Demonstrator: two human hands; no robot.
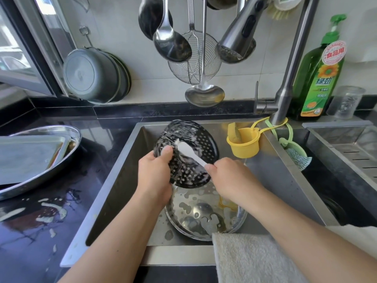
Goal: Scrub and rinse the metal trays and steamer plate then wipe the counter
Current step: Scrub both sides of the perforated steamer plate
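Over the sink [130,180], the left hand [156,176] grips the left edge of the perforated steamer plate [189,160], thumb pressed on its sudsy face, and holds it tilted up on edge. The plate looks dark against the light, and foam blurs many of its holes; its lower left rim is hidden behind the hand. The right hand [230,178] is closed around the handle of a white brush [188,151], whose head lies on the plate's upper middle; the bristles cannot be made out under the suds, and the handle's end is lost inside the fist.

Below the plate, a round metal tray [204,217] sits in the sink bottom, spotted with foam, its far edge covered by the plate and the right wrist. Something yellow lies in it at the right, too hidden to tell what.

On the dark worktop [40,242] at the left, an oval tray [51,170] carries a rectangular tray [28,154]; both are cut off by the frame edge. Near them lie streaks of water and foam.

A beige towel [251,260] hangs over the sink's near rim, its near end out of frame. The faucet head [236,39] hangs above, with no water visible.
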